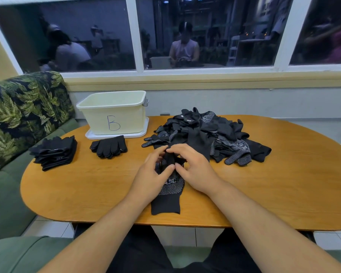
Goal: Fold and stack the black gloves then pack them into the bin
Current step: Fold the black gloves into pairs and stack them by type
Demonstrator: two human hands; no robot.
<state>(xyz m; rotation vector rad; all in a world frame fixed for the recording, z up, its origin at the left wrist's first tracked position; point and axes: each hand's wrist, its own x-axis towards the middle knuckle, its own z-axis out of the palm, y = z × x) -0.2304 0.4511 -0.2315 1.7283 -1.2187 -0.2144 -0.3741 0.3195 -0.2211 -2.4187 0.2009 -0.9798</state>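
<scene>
A: How far along?
B: A folded stack (55, 152) and a second stack (108, 146) sit left of the fingers, near the bin (114, 115), unpacked.
A: And now?
B: Left hand (152, 174) and right hand (193, 168) pinch one dotted glove (167, 196). A large unfolded heap (205, 133) waits just beyond the fingertips.

Bin (114, 113) left of glove pile (205, 133), stacks (55, 152) before it.

A dotted black glove (166, 196) lies on the surface (87, 194) before a loose heap (205, 134), a tall stack (54, 152) and small stack (108, 147) by the cream bin (114, 113).
</scene>
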